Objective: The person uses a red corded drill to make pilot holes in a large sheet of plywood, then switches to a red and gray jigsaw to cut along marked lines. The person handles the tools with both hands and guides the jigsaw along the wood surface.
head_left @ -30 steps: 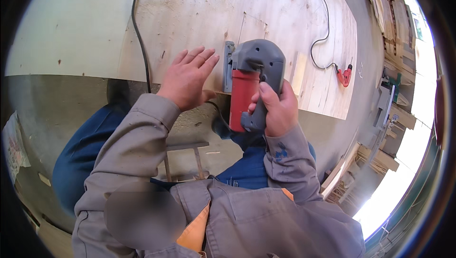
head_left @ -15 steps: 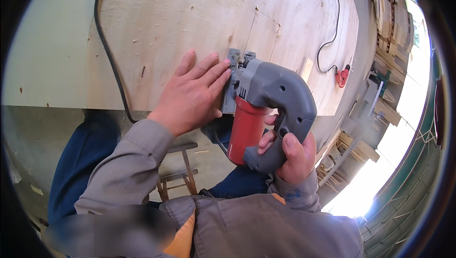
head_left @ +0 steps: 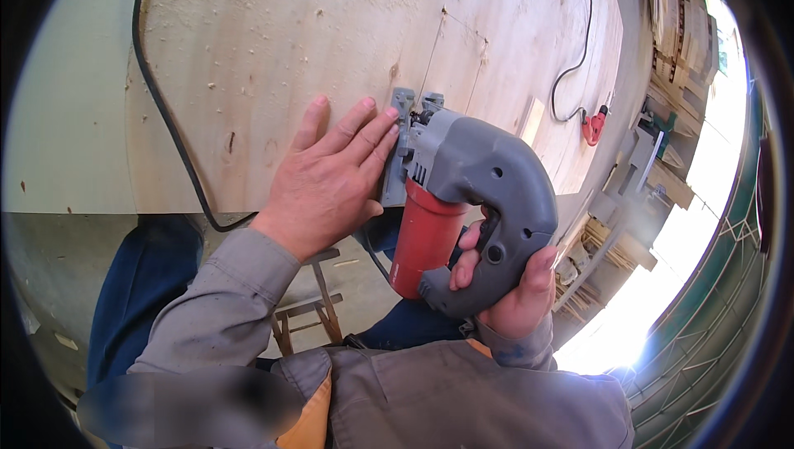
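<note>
A jigsaw (head_left: 496, 160) with a grey D-shaped handle and a red motor barrel stands at the near edge of a pale wooden board (head_left: 273, 60). My right hand (head_left: 517, 300) is wrapped round its handle, fingers through the loop and thumb along the outer side. My left hand (head_left: 331, 172) lies flat on the board with fingers spread, the fingertips touching the saw's metal base plate (head_left: 395, 188). Thin pencil lines (head_left: 432, 52) run on the board ahead of the saw. The blade is hidden by the saw body.
A black cable (head_left: 157, 85) crosses the board at left; another (head_left: 589, 27) lies at right, beside a small red tool (head_left: 593, 126). A wood strip (head_left: 532, 121) rests behind the saw. Sawdust dots the board. Stacked timber (head_left: 682, 27) stands far right; a wooden stool (head_left: 310, 308) is below.
The jigsaw's handle has come slightly toward me, tilting the saw a little. My right thumb has slid off the handle's inner face to its outer side. My left hand stays flat beside the base plate.
</note>
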{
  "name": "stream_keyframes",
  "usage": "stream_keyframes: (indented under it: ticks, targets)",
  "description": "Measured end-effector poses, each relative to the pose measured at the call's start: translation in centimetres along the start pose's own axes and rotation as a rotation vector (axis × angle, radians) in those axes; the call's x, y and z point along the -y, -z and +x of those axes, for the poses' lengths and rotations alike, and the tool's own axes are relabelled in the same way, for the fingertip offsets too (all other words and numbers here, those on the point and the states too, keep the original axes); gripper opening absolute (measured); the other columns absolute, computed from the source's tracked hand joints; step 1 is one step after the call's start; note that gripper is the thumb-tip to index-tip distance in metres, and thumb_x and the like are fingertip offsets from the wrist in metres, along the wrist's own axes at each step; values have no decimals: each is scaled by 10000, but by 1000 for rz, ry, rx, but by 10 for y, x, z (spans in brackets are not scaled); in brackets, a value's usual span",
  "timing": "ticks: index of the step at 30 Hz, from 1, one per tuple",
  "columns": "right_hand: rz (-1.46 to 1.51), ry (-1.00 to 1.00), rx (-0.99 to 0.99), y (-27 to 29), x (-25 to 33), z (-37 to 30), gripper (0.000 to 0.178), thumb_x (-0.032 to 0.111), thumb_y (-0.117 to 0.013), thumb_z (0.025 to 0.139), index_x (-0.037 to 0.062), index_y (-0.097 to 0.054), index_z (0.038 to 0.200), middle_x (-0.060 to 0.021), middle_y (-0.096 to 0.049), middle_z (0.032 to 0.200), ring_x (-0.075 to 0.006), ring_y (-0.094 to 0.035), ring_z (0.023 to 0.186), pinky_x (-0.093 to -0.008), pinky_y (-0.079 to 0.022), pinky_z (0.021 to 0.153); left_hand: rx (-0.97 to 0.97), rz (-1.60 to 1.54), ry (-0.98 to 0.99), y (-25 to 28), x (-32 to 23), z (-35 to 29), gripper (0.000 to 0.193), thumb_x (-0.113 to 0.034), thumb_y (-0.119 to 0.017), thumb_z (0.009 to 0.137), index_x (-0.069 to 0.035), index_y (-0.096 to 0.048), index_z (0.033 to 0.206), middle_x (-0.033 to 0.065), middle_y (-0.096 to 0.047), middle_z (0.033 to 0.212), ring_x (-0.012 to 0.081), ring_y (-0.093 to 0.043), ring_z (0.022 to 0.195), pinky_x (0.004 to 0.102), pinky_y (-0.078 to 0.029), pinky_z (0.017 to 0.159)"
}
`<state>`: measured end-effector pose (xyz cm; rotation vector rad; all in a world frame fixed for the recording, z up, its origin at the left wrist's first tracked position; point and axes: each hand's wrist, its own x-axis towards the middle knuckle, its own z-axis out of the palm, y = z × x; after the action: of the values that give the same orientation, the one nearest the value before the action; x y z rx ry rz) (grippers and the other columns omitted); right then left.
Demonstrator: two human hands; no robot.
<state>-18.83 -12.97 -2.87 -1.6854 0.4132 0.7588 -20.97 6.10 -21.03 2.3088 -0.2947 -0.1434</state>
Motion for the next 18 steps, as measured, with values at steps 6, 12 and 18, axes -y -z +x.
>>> stream_keyframes:
  ticks: [6, 12, 18]
  targets:
    - [-41, 17, -86, -7, -1, 2, 827, 682, -421, 1044, -60, -445, 1408, -162, -635, 1063, -197, -652, 736, -355, -566, 679, -15, -30, 12, -3, -1, 0, 933, -430, -900, 618, -96, -604, 1438, 13, -495, 1592, 216, -400, 1514, 555, -177, 1280]
    - [-70, 8, -176, -14, 4, 3, 788, 669, -440, 1044, -51, -470, 1362, -153, -644, 983, -209, -655, 685, -367, -567, 646, -6, -35, 21, -2, -2, 0, 908, -432, -888, 641, -93, -607, 1436, 12, -502, 1587, 214, -390, 1520, 558, -167, 1281]
    - [-87, 4, -180, -12, 4, 3, 792, 677, -459, 1032, -46, -473, 1355, -148, -643, 964, -210, -655, 678, -366, -565, 637, -16, -42, 31, -4, -2, 0, 910, -428, -886, 650, -94, -597, 1445, 11, -501, 1589, 212, -387, 1522, 561, -163, 1281]
